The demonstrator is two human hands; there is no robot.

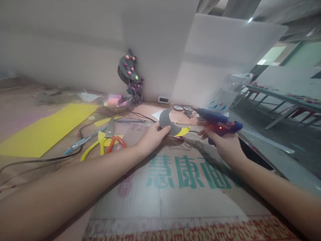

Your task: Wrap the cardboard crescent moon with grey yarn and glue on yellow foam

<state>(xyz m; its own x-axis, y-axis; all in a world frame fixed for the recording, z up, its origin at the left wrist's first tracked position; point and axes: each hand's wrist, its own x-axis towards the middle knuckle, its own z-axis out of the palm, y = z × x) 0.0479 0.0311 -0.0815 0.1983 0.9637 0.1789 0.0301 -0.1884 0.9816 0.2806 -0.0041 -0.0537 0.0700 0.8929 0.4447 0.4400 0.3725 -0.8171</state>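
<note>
My left hand (156, 134) pinches a grey crescent-shaped piece (167, 121) between thumb and fingers, above the printed sheet on the table. A small yellow piece (184, 131) shows at the crescent's lower right tip. My right hand (220, 140) is wrapped round a blue glue gun (214, 116) with a small red light glowing on its side. The gun's nozzle points left, a short way right of the crescent and apart from it. Both the gun and my right hand are slightly blurred.
Scissors (110, 129), yellow-handled and orange-handled tools, pens and a yellow sheet (50, 129) lie at left. A decorated grey crescent (127, 68) stands against the wall. A phone (255, 154) lies right of my right hand; a plastic jug (223, 93) stands behind. A cable crosses the table.
</note>
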